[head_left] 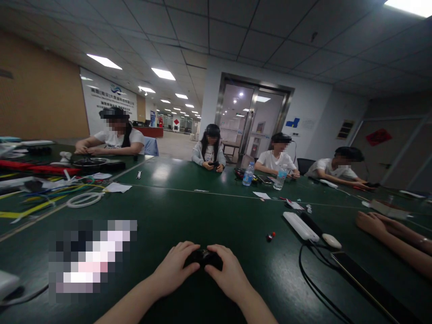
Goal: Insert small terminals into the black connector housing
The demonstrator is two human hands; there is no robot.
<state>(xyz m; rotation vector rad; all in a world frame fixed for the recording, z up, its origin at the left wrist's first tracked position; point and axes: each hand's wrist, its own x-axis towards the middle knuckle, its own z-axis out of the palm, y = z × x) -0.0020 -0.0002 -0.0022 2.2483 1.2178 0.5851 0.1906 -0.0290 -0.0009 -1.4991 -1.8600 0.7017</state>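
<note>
Low over the near middle of the green table [162, 234], a small dark object [204, 256] is held between my two hands. It is black with a slightly shiny top, and its kind is hard to make out. The fingers and thumb of my left hand [177, 261] close on its left end. On its right end, my right hand [224, 265] grips the same way, thumb towards me. Both hands cover much of its sides. To their right, apart from them, lies a tiny dark piece with a red part [271, 236].
A white power strip [300, 226], a whitish mouse [331, 240] and a dark phone-like slab [367, 283] lie right, near another person's hands [371, 225]. Cables [84, 199] clutter the left. Two bottles [248, 174] stand farther back. Several people sit opposite.
</note>
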